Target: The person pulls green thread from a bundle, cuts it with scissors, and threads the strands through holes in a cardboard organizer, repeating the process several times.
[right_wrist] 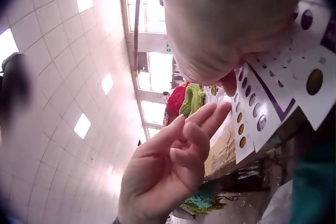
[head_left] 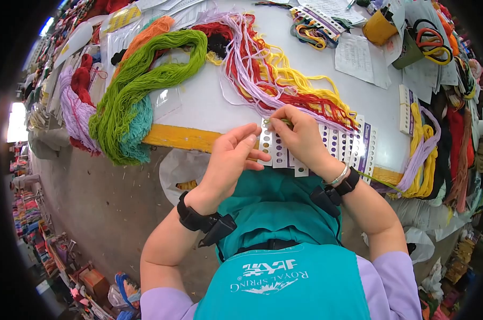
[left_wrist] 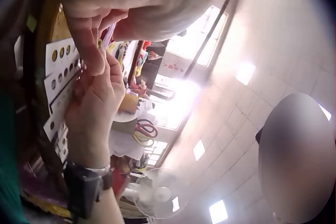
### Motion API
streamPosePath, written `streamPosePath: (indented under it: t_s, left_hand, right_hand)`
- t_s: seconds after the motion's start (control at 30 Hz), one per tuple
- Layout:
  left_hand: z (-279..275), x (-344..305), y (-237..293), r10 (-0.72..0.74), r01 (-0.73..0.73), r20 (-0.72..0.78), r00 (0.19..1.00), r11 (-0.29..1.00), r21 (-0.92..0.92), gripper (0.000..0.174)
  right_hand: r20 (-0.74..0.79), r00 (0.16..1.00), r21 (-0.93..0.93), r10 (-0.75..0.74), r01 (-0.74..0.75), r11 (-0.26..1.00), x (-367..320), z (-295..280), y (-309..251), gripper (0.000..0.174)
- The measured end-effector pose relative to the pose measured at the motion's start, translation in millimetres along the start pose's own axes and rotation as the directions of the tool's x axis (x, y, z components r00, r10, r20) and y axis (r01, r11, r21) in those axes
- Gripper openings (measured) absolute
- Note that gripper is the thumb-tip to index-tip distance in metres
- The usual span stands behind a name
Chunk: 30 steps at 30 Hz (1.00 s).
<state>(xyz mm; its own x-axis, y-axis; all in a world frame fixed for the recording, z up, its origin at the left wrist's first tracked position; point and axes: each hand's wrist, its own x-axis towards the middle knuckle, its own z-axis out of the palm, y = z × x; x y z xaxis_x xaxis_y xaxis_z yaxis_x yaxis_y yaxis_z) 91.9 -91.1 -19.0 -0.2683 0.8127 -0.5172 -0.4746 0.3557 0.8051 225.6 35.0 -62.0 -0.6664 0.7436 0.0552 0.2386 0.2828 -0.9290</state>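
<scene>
A white card with a row of punched holes [head_left: 265, 143] lies at the table's front edge, leftmost of several overlapping ones. Over its upper end, my right hand [head_left: 304, 140] pinches a green thread [head_left: 287, 122]. A strand of the same green shows beyond the right wrist, trailing along the table edge. My left hand [head_left: 233, 157] is at the card's left edge, fingers loosely bent and holding nothing visible. In the right wrist view, the left hand [right_wrist: 168, 163] has its palm turned up beside the cards [right_wrist: 249, 113]. The right fingertips are partly hidden behind the hand.
Yellow, red and lilac threads [head_left: 273, 88] spread behind the cards. A green yarn hank [head_left: 145, 69] hangs over the table's left edge beside a turquoise one [head_left: 137, 130]. At the right are another threaded card [head_left: 406, 109], scissors [head_left: 436, 48] and a yellow cup [head_left: 379, 29].
</scene>
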Motion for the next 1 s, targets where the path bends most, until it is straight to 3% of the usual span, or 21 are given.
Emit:
streamPosePath:
  t_s: [0.1,0.2,0.3,0.37,0.47,0.5,0.57,0.67,0.8,1.0]
  left_hand:
    - [-4.1,12.7,2.0,-0.006,0.006,-0.005,1.0,0.994,0.109,0.04]
    - [-8.7,31.0,-1.9,-0.015,-0.009,0.108,0.994,0.976,0.218,0.034]
    - [2.9,37.5,-4.1,0.099,-0.127,0.098,0.99,0.933,0.337,0.024]
    - [1.5,38.6,-2.7,0.071,-0.107,0.101,0.992,0.907,0.408,0.018]
    - [-4.7,37.1,-3.9,0.013,-0.058,0.102,0.995,0.886,0.46,0.016]
    - [-6.2,35.8,-4.8,-0.008,-0.038,0.097,0.995,0.882,0.47,0.016]
    - [-6.5,33.7,-5.7,0.02,-0.057,0.09,0.996,0.901,0.43,0.02]
    - [-6.0,32.9,-4.9,0.073,-0.106,0.102,0.992,0.922,0.373,0.027]
    - [-9.7,38.4,-2.3,-0.014,-0.019,0.136,0.991,0.97,0.241,0.032]
    - [-8.6,43.1,1.3,-0.057,0.018,0.163,0.985,0.973,0.228,0.026]
  right_hand:
    - [-0.021,1.0,0.07,0.012,-0.01,0.998,0.3,0.8,2.9,0.014]
    - [-0.038,0.999,0.082,-0.002,0.005,0.997,-1.1,-2.3,4.0,0.014]
    - [-0.066,0.998,0.122,0.023,-0.015,0.992,-3.8,-4.3,-0.2,0.012]
    - [-0.114,0.993,0.182,0.016,0.005,0.983,-4.8,-0.8,-2.5,0.011]
    - [-0.092,0.988,0.262,0.124,-0.096,0.96,-2.6,-2.5,-6.0,0.011]
    - [-0.14,0.989,0.219,0.053,-0.021,0.975,-1.5,-1.8,-0.4,0.01]
    - [-0.224,0.97,0.126,-0.092,0.123,0.984,-0.6,2.3,15.0,0.009]
    - [-0.081,0.997,0.06,-0.016,0.021,0.998,-6.6,-4.2,3.5,0.006]
    - [-0.062,0.996,-0.027,-0.058,0.056,0.998,-3.8,-3.9,1.5,0.007]
    - [-0.07,0.996,-0.03,-0.052,0.05,0.998,-2.9,1.5,6.8,0.008]
